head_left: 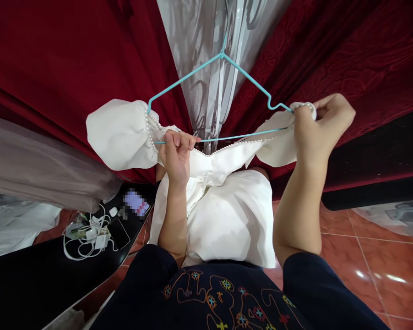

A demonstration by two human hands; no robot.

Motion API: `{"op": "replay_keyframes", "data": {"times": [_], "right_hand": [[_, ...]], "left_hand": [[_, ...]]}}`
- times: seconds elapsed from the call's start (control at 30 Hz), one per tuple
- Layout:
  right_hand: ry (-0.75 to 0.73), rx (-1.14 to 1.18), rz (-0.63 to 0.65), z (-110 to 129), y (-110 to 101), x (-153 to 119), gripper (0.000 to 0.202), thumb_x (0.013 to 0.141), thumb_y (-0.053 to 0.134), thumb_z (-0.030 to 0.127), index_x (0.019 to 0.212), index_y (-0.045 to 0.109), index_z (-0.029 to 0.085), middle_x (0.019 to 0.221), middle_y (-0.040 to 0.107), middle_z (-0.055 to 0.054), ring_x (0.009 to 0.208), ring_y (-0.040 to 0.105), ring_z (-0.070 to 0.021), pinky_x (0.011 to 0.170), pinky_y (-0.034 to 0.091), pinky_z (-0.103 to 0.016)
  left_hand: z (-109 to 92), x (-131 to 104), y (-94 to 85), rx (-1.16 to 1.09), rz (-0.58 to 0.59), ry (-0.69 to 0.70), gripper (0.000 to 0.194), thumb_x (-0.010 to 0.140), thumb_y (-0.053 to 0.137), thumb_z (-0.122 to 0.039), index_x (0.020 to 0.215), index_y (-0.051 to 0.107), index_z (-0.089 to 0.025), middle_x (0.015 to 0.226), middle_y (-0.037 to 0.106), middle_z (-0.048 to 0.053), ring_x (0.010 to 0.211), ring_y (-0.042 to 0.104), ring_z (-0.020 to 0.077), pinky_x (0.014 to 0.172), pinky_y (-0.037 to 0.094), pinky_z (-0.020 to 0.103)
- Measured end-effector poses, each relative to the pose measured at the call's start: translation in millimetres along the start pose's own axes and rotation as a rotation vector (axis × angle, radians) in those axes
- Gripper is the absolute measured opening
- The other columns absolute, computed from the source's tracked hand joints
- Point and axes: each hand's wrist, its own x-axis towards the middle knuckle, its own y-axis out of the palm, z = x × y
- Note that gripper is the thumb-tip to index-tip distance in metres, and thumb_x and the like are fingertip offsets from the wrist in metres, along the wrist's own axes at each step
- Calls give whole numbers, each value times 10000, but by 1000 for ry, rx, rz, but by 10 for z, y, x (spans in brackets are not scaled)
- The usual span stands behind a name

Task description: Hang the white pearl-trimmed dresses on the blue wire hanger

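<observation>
A white dress (229, 220) with puffed sleeves and a pearl-beaded neckline hangs in front of me, its lower part over my lap. A light blue hanger (189, 75) runs through its shoulders; the left puff sleeve (119, 135) spreads out beyond the hanger's left end. My left hand (177, 153) is closed around the hanger's bottom bar near the neckline. On the right, my right hand (325, 121) pinches the dress's beaded edge at the right sleeve, by the hanger's right end. That hanger tip is hidden by fabric and fingers.
Dark red curtains (76, 50) flank clear-wrapped garments (206, 55) behind the hanger. At the lower left, a black bench (31, 275) holds tangled white cables (84, 245), a black phone (119, 233) and a lit phone (137, 204). Reddish floor tiles (371, 261) lie to the right.
</observation>
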Motion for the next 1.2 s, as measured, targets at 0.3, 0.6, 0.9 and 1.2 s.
{"op": "replay_keyframes", "data": {"times": [0.3,0.6,0.9,1.2], "right_hand": [[-59,91,122,436,-112,-56,335,768,769,94,686,474,231,631,482,54,585,404,-59,572,254,-277],[-166,295,186,613,180,-560,396,888,847,486,958,532,257,824,551,21,685,510,-112,621,425,-292],[-8,371,659,810,92,-1027,331,1024,675,554,1162,635,255,670,588,63,526,521,-86,492,394,-246],[64,495,585,607,359,-1321,332,1054,613,574,972,528,264,646,563,80,509,519,-86,493,376,-239]], "left_hand": [[19,-26,10,-14,18,-4,551,1073,576,-639,755,351,-249,624,238,-65,602,438,146,821,588,335],[-6,16,-9,27,-9,-37,596,1037,607,-691,748,334,-247,623,256,-68,608,441,136,841,600,339],[22,15,-23,14,24,-9,571,1038,619,-673,766,352,-248,646,270,-64,628,441,134,863,609,334],[20,-11,-163,114,71,-131,487,1014,625,-704,886,503,-251,862,678,7,927,758,184,1054,613,400]]}}
